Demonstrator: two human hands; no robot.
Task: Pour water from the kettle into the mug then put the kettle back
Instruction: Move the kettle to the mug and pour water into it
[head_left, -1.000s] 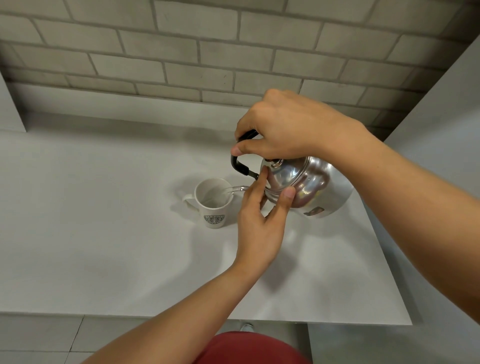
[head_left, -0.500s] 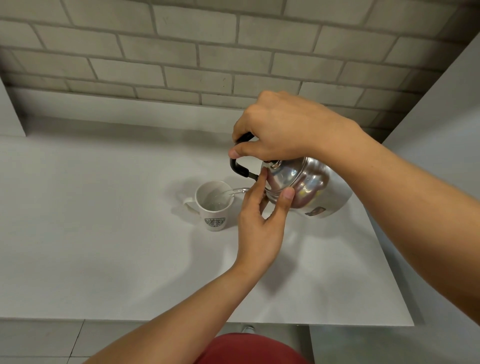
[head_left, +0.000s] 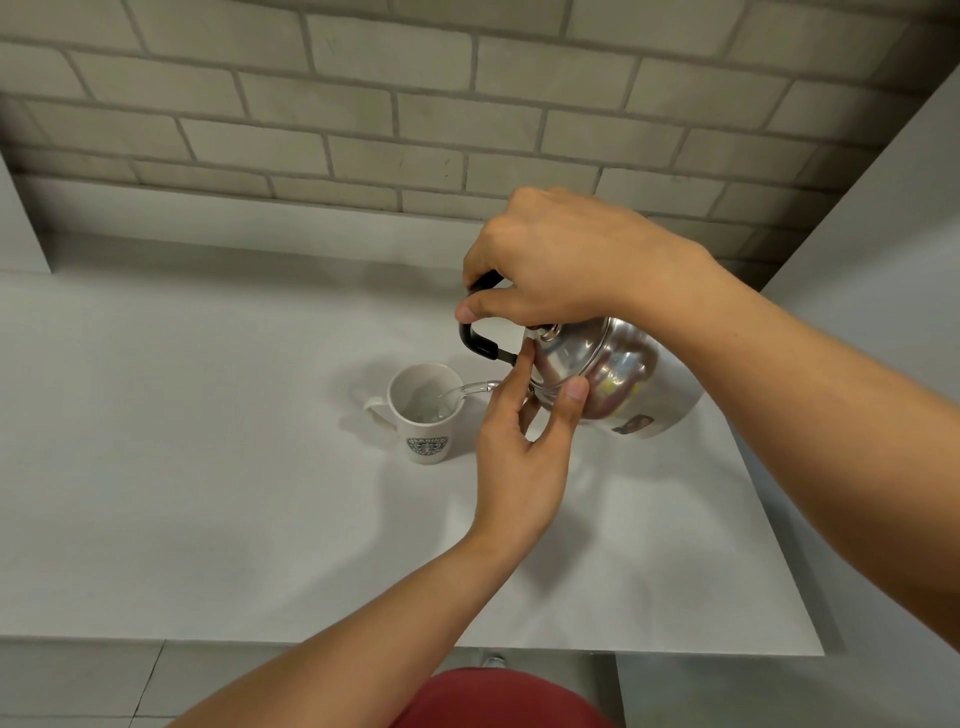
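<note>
Right hand (head_left: 566, 260) grips the tilted steel kettle's (head_left: 618, 374) handle; left hand's (head_left: 519, 462) straight fingers press its lid beside the mug (head_left: 423, 421), both poses unchanged since before.

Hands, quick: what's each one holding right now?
Left hand: open, straight fingers and thumb steadying the tilted kettle at its lid.
Right hand: closed around the kettle's black handle.

grey brick wall (head_left: 363, 104), white counter (head_left: 208, 493)
</note>
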